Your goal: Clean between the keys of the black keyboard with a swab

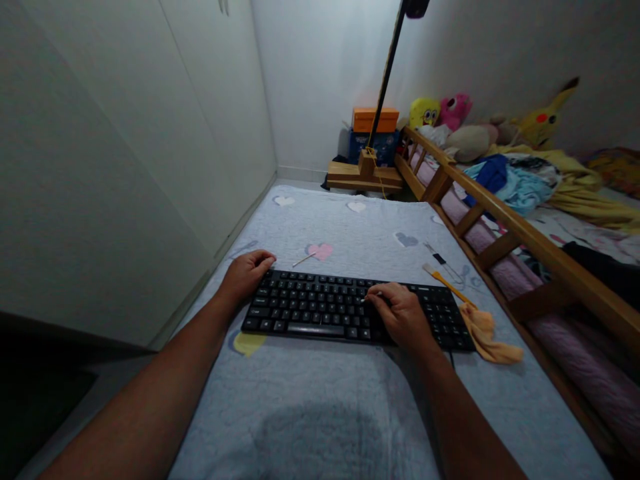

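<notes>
Across the heart-patterned cloth [300,377], a black keyboard [310,303] is lying with its space bar side towards the person. Above its right-hand keys, the right hand [399,310] is pinching a small white-tipped stick [365,300]. At the far left corner, the left hand [249,272] is resting with curled fingers; whether it is gripping the edge, I cannot tell. Just beyond the keyboard, a cotton swab [303,259] is lying by a pink heart. To the right, an orange rag [483,331] is touching a yellow-handled brush [453,287]. Farther right, a wooden rail [487,203] is running alongside.
</notes>
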The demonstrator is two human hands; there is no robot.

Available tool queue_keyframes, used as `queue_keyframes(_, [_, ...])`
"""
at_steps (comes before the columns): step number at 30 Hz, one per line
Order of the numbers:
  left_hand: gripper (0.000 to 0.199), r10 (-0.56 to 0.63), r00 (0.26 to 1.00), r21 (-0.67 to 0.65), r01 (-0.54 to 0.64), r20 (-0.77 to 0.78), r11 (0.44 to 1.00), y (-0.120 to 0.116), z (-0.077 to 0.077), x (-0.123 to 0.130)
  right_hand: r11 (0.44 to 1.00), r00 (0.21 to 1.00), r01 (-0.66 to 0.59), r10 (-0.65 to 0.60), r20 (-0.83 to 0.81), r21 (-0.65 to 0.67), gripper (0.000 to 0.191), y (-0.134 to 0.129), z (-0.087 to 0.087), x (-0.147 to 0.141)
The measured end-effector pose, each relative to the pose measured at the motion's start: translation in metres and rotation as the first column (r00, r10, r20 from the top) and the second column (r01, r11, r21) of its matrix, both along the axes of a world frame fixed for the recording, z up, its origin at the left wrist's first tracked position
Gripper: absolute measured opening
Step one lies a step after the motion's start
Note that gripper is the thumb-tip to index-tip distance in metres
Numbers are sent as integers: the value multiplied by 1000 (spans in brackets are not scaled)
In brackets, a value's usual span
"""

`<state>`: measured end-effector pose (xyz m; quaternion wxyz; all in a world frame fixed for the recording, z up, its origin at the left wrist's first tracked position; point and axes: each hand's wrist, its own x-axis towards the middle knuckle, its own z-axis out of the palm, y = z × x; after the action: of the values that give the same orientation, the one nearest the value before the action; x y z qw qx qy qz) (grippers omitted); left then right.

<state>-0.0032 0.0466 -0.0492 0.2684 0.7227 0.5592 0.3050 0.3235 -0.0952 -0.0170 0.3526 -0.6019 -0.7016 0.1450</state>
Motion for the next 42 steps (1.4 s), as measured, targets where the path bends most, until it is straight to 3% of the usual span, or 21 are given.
queue_keyframes(20, [35,10,1000,-12,-10,6,1000,-1,3,1,999,1000,19,-19,0,41,15,6,-4,-3])
queue_keyframes(42, [35,15,1000,-1,-15,6,1000,-1,3,1,998,999,-44,43,4,45,15,9,-6,-13])
